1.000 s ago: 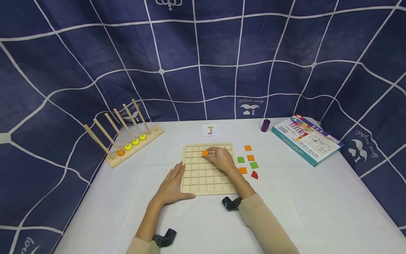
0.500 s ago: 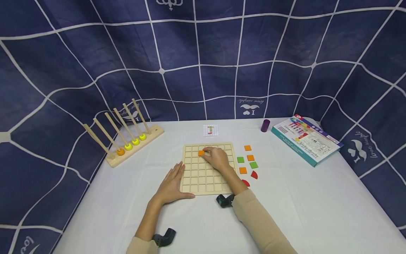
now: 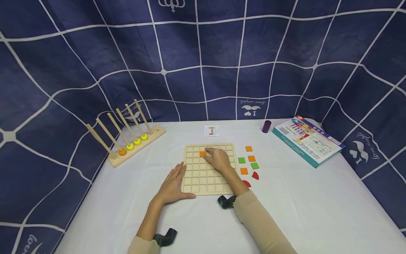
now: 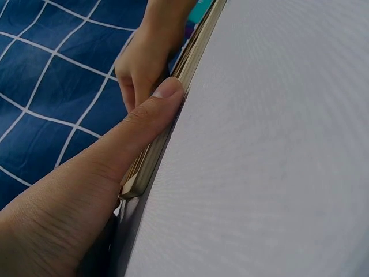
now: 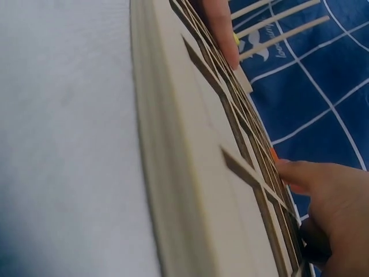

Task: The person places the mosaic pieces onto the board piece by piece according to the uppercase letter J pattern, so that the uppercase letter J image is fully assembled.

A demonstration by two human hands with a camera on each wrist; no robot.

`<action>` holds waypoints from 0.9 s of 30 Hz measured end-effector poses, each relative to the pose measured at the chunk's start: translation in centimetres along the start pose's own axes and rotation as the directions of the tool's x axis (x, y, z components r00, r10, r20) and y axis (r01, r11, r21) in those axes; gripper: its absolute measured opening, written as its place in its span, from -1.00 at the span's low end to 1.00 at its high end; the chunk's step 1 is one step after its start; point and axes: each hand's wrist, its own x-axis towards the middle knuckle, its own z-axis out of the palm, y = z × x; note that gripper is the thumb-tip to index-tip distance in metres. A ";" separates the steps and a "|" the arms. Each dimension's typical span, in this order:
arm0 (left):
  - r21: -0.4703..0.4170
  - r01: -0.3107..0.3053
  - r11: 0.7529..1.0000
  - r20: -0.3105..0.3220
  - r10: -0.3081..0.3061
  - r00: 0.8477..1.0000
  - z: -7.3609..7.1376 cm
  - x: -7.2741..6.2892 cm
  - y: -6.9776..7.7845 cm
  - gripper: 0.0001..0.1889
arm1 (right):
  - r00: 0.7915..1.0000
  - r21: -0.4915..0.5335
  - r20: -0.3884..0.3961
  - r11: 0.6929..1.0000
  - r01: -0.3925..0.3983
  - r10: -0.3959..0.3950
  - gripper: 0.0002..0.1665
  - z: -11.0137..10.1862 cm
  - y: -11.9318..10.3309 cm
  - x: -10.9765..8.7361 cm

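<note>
A square wooden grid board [image 3: 203,188] lies flat on the white table. My left hand [image 3: 172,184] rests along its left side, fingers straight, the thumb stretched along the front edge. In the left wrist view that thumb [image 4: 151,118] lies against the board's edge [image 4: 151,158]. Over the upper rows, my right hand [image 3: 219,160] pinches an orange square tile [image 3: 202,154] at its right side, in the second row from the top. A sliver of the orange tile [image 5: 274,154] shows by the right fingertips in the right wrist view. The right forearm covers the board's lower right part.
Right of the board lie orange tiles [image 3: 248,149], green tiles [image 3: 254,165] and red quarter-round pieces [image 3: 255,175]. Behind it is a pattern card [image 3: 212,131]. A peg rack [image 3: 136,148] with beads stands left; a purple cylinder [image 3: 266,126] and a box [image 3: 307,139] are right.
My right hand has shifted slightly left with the orange tile, and a red piece by its forearm has come into view. The left hand has stayed in place.
</note>
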 end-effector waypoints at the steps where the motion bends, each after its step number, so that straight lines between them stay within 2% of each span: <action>1: -0.002 -0.001 1.000 -0.004 0.001 1.000 0.1 0.0 0.0 0.36 | 1.000 0.003 -0.003 1.000 0.005 -0.005 -0.57 -0.1 0.0 -0.1; 9: -0.018 -0.001 1.000 -0.003 0.001 1.000 0.3 -0.2 0.0 0.36 | 0.999 0.149 -0.036 0.989 -0.023 0.029 -0.60 -2.3 1.1 -1.7; 16: -0.024 -0.007 1.000 -0.006 0.006 1.000 0.2 0.0 0.0 0.36 | 1.000 0.223 -0.014 0.975 0.005 -0.002 -0.54 -5.9 3.0 -3.4; 21: -0.016 -0.004 1.000 -0.002 0.004 1.000 0.2 0.0 0.0 0.36 | 1.000 0.203 0.031 0.979 -0.004 -0.002 -0.52 -8.3 5.4 -4.8; 27: -0.020 0.003 1.000 0.007 -0.003 1.000 0.2 0.1 0.0 0.36 | 0.998 0.122 0.048 0.991 -0.050 0.044 -0.52 -9.8 8.3 -6.1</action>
